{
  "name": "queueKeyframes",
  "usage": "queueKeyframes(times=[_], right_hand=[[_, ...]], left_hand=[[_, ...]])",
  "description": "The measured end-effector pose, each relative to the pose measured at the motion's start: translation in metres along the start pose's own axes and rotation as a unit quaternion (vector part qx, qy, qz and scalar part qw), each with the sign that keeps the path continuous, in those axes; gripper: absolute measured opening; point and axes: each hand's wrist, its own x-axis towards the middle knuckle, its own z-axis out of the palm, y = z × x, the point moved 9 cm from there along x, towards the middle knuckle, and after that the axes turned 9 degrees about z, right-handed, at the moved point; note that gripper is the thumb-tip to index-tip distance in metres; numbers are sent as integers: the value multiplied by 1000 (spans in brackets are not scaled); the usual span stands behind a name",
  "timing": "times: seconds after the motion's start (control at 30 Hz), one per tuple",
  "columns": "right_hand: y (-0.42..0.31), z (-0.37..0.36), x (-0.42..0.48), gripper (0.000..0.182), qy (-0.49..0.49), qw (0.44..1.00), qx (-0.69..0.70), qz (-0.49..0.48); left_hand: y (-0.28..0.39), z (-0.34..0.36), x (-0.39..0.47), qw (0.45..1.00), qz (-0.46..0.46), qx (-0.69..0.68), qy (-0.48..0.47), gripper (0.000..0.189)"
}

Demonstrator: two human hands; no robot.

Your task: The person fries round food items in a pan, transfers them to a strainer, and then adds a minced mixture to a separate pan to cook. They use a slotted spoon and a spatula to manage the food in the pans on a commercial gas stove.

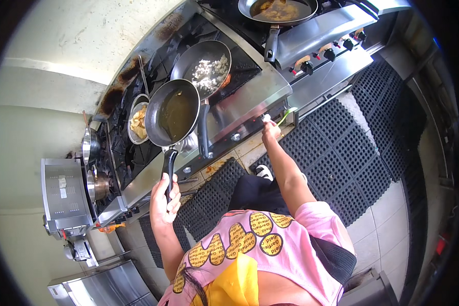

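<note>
My left hand (pixel 165 199) grips the black handle of a dark frying pan (pixel 152 121) that contains a shallow pool of oil (pixel 177 114). This pan is over the stove's front part, overlapping a second frying pan (pixel 181 63) with white chopped food (pixel 209 74) in it. At the stove's front panel, the fingers of my right hand (pixel 271 133) are on a pale control knob (pixel 266 118). A light green utensil (pixel 287 116) sticks out from that same hand; its grip is hidden. Left of the oil pan, a metal strainer (pixel 130 134) holds golden fried pieces (pixel 138 122).
Another frying pan (pixel 246 10) with oil and browned food sits on the neighbouring stove, its handle jutting forward. Metal pots (pixel 98 185) stand at the left, near a steel appliance (pixel 67 195). Black perforated rubber mats (pixel 329 153) cover part of the tiled floor (pixel 386 237).
</note>
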Motion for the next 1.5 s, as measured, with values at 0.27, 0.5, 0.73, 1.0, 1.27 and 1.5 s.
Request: queueKeyframes(times=[0.27,0.5,0.73,1.0,1.27,1.5], right_hand=[[4,-1,4,11,14,1000,-19,-1],[-6,-15,6,23,-8,998,-12,-57],[-14,-63,-22,33,-24,994,-100,-31],[-23,-107,-61,39,-71,980,-184,21],[-50,-130,-82,34,-36,980,-192,31],[-58,-145,-68,33,-9,983,-183,12]], left_hand=[[13,0,20,1000,12,8,-10,30],[24,6,44,997,34,73,8,29],[23,16,74,995,32,90,10,27],[20,32,121,994,48,94,-13,26],[21,34,149,988,71,140,-10,22],[24,34,156,982,79,171,-7,18]])
